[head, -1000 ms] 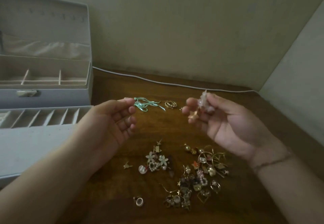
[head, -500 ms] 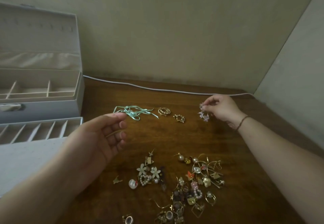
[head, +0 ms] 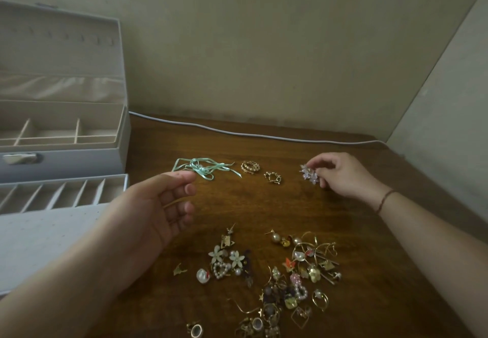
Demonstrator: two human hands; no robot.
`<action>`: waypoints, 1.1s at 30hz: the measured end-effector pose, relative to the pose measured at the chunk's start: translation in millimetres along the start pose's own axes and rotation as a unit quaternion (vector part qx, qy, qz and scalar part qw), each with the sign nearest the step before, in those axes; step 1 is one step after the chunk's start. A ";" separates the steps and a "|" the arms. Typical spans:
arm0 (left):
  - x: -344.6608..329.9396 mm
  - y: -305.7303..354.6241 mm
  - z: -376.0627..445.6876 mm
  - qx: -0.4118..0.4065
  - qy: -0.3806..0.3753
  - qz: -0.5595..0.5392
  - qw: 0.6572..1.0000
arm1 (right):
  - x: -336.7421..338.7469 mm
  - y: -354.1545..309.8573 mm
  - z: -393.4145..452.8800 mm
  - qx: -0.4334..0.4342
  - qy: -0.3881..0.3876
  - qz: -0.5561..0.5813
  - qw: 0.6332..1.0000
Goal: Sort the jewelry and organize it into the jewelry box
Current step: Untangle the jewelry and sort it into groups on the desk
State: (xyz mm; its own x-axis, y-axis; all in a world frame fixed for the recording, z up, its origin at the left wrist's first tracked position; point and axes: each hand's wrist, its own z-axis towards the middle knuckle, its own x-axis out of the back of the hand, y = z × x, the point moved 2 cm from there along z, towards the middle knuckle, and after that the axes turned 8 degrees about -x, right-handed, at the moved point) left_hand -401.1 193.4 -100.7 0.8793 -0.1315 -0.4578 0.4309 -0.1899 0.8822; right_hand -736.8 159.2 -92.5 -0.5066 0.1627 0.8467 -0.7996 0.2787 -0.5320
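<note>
My right hand (head: 340,173) rests low on the wooden table (head: 343,232) at the far right, its fingertips pinching pale lilac flower earrings (head: 309,173) that touch the wood. My left hand (head: 155,210) hovers palm-up over the table's left side with relaxed, loosely curled fingers and holds nothing. A mint ribbon bow (head: 202,170), a gold hoop pair (head: 250,167) and another gold pair (head: 273,178) lie in a row. A mixed heap of earrings (head: 285,277) sits near me. The open grey jewelry box (head: 79,163) stands at the left.
The box's lower drawer (head: 60,195) with slotted dividers is pulled out under my left forearm; its lid stands upright. A white cable (head: 250,135) runs along the table's back edge by the wall. A side wall closes off the right.
My right hand moved from mid-air near the centre to the far right of the table, lowering the lilac flower earrings onto the wood. My left hand stayed roughly where it was.
</note>
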 end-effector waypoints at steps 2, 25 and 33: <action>-0.4 -0.3 0.1 0.002 0.002 0.002 1.000 | 1.9 1.4 -3.0 0.003 -0.019 -0.012 1.000; 0.3 -1.2 -0.7 0.007 0.005 0.037 0.999 | 8.3 6.8 1.7 0.002 0.080 0.037 0.996; 0.2 -3.1 -0.6 0.008 0.013 0.031 0.999 | 23.2 3.8 -14.9 -0.098 0.004 0.410 0.907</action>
State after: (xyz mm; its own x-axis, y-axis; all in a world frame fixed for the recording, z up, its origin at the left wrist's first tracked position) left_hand -402.2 194.6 -103.4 0.9091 -0.1192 -0.3991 0.3721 -0.1980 0.9068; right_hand -746.8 178.1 -74.7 -0.9022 0.3973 0.1679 -0.0821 0.2238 -0.9712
